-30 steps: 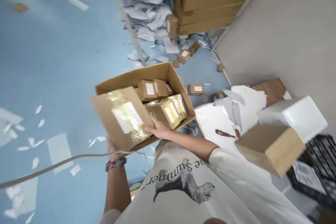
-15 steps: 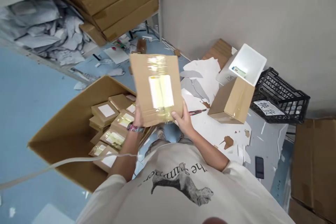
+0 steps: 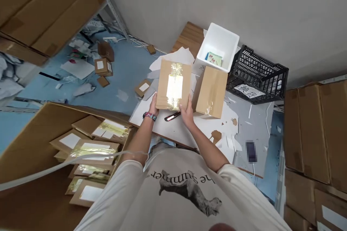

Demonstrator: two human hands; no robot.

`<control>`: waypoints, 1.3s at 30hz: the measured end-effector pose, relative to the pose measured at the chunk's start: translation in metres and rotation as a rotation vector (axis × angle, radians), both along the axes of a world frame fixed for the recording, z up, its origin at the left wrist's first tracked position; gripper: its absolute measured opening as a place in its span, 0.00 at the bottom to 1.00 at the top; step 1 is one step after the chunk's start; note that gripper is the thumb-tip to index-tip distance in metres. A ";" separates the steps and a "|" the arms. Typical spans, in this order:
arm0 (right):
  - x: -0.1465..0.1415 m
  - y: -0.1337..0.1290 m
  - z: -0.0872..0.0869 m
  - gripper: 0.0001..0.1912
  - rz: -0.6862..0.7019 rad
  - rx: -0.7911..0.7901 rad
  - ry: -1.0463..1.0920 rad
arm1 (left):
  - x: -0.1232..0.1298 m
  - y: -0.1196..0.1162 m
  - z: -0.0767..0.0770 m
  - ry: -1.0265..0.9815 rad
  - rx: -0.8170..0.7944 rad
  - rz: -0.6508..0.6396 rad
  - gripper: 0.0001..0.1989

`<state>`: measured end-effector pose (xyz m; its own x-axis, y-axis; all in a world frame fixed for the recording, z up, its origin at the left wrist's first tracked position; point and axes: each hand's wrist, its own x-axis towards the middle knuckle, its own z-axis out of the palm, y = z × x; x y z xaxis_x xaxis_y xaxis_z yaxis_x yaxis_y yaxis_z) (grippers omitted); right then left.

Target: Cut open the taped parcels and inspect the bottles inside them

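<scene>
1. The flat brown cardboard parcel (image 3: 173, 85) is grasped by both hands, its taped face with a white label turned upward. The fingers of the left hand (image 3: 153, 105) are closed on its lower left corner, and those of the right hand (image 3: 186, 113) on its lower edge. Whether it is lifted or resting on the surface below cannot be told.
2. One multicoloured beaded wristband (image 3: 150, 116) is worn on the left wrist.
3. One taped brown cardboard box (image 3: 211, 92) is placed just beside the right hand, and one black-and-red box cutter (image 3: 172, 116) is lying between the two hands, on a white sheet-covered board (image 3: 165, 129).
4. One white plastic bin (image 3: 218, 39) is seen beyond the parcel, with one green printed card (image 3: 214, 59) inside. One black plastic crate (image 3: 257, 74) is set beside it, a white paper sign (image 3: 248, 91) lying against it.
5. To the left, a large open cardboard carton (image 3: 40, 144) is filled with small brown parcels (image 3: 93, 149), at least seven being visible; the exact count cannot be told.
6. Two small labelled brown parcels (image 3: 103, 67) are seen on the blue floor (image 3: 127, 68). Large brown cartons (image 3: 306, 130) are stacked at the right.
</scene>
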<state>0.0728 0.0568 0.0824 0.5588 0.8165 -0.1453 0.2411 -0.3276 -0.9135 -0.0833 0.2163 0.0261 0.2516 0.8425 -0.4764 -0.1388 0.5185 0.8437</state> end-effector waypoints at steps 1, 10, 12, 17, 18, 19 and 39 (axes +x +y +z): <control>-0.001 0.002 -0.008 0.46 0.024 -0.051 -0.001 | -0.001 -0.003 -0.001 0.039 -0.037 0.002 0.38; -0.004 -0.057 -0.019 0.36 0.093 -0.088 -0.063 | -0.023 -0.059 0.001 0.268 0.238 -0.181 0.37; -0.001 -0.090 -0.008 0.29 0.063 -0.043 -0.124 | -0.023 -0.061 -0.003 0.290 0.290 -0.189 0.36; 0.009 -0.173 0.012 0.22 -0.174 -0.057 -0.231 | -0.012 -0.051 -0.016 0.342 0.398 -0.151 0.36; 0.013 -0.188 0.013 0.22 -0.225 -0.077 -0.237 | -0.009 -0.049 -0.016 0.354 0.396 -0.147 0.36; 0.019 -0.201 0.013 0.23 -0.271 -0.099 -0.240 | -0.005 -0.048 -0.013 0.383 0.395 -0.135 0.36; 0.203 -0.403 -0.100 0.38 -0.202 -0.852 -0.337 | 0.147 -0.214 0.054 0.603 0.819 -0.252 0.36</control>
